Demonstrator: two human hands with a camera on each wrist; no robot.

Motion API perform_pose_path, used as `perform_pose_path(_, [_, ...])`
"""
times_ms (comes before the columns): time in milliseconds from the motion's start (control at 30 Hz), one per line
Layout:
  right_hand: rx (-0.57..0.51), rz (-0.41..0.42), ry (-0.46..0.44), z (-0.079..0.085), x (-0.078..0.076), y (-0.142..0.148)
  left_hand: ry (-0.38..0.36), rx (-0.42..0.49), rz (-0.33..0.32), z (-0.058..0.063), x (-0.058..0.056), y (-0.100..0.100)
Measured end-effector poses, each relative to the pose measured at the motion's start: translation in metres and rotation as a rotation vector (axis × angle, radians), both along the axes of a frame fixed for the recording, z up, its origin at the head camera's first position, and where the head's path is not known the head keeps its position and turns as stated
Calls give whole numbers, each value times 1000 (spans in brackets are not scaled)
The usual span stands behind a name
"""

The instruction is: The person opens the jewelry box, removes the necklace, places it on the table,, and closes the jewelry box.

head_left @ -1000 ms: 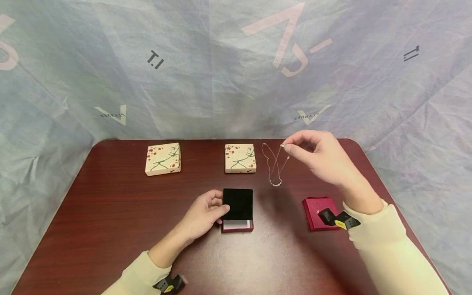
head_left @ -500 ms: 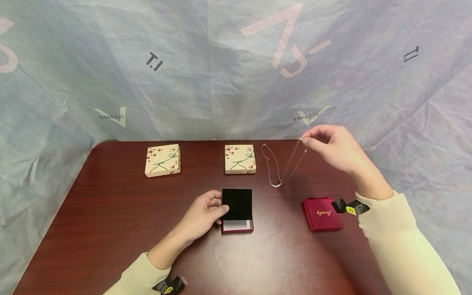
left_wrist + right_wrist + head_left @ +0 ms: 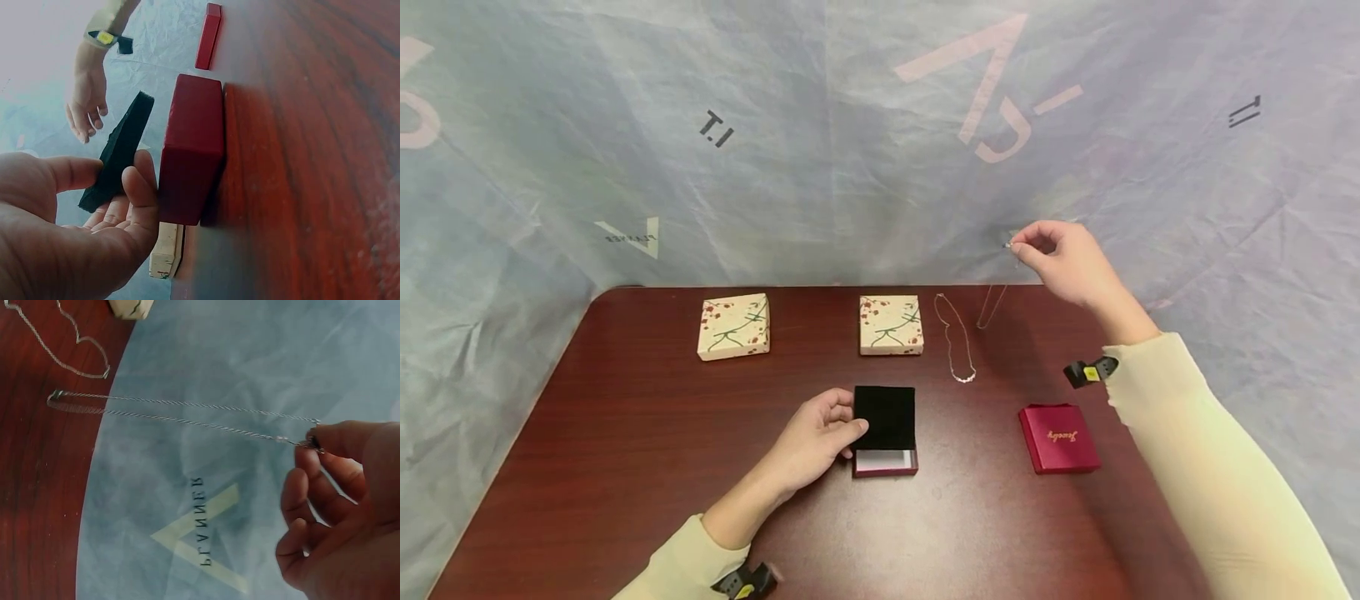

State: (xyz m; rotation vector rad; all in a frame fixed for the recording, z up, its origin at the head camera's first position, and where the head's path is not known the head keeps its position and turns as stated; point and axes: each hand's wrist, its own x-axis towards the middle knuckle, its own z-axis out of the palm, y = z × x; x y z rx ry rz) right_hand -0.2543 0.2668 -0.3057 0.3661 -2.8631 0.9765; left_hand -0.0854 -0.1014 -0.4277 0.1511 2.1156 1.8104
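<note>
My right hand [image 3: 1063,262] is raised near the table's far right edge, pinching a fine silver chain necklace [image 3: 187,404] between thumb and index finger. The chain hangs down in a long narrow loop. A second necklace [image 3: 964,379], with a beaded piece at its near end, lies on the table to the left of it. My left hand [image 3: 820,433] pinches a black jewelry-box pad [image 3: 886,417] by its left edge. In the left wrist view the pad is tilted over the red box base [image 3: 190,150], whose white inside shows in the head view.
A red lid [image 3: 1060,437] with gold lettering lies at right on the dark wooden table [image 3: 625,467]. Two cream boxes with floral print, one in the middle [image 3: 889,323] and one at left [image 3: 733,327], stand near the back edge. A grey cloth [image 3: 820,150] hangs behind.
My right hand has moved right and then up, drawing its necklace away from the one on the table. The left hand and black pad have stayed nearly still.
</note>
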Motion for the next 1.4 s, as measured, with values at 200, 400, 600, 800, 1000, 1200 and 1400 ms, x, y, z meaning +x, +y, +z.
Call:
perform_pose_path(200, [-17, -14, 108, -10, -31, -2, -15, 12, 3, -1, -1, 1])
perform_pose_path(400, [-37, 2, 156, -24, -48, -3, -2, 17, -1, 1, 0, -1])
perform_pose_path(600, [27, 44, 45, -43, -44, 4, -6, 21, 2, 1, -1, 0])
perform_pose_path(800, [66, 92, -54, -54, -36, 8, -1, 19, 4, 1, 0, -1])
perform_pose_path(1000, [86, 143, -81, -60, -31, 10, 1, 8, 21, 0, -1, -1])
perform_pose_path(1200, [112, 167, -109, -65, -26, 13, 6, 4, 25, -1, -1, -1])
perform_pose_path(1400, [121, 190, -136, -66, -18, 14, 10, 4, 24, -1, -2, 0])
